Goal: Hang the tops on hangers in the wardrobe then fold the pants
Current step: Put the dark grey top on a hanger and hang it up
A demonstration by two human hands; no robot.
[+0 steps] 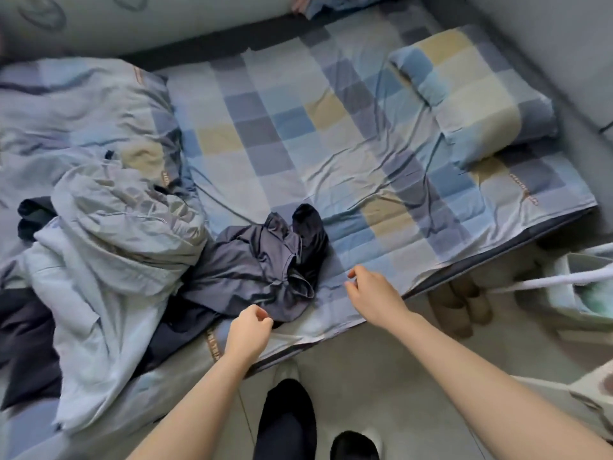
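Note:
A crumpled dark grey-blue garment [255, 267] lies near the front edge of the bed, with a darker navy piece [310, 227] bunched at its far right. A pale blue garment [109, 267] is heaped to its left, over more dark clothing [23, 340]. My left hand [248, 330] hovers at the grey garment's near edge, fingers loosely curled, holding nothing. My right hand [371, 293] is over the checked sheet [331, 127] just right of the garment, fingers loosely bent and empty. No hanger or wardrobe is in view.
A checked pillow [474, 91] lies at the bed's far right and a rumpled duvet [73, 111] at the left. On the floor are slippers [464, 303] under the bed edge and a white bag with handles [580, 287] at right. My feet [288, 423] stand on tiles.

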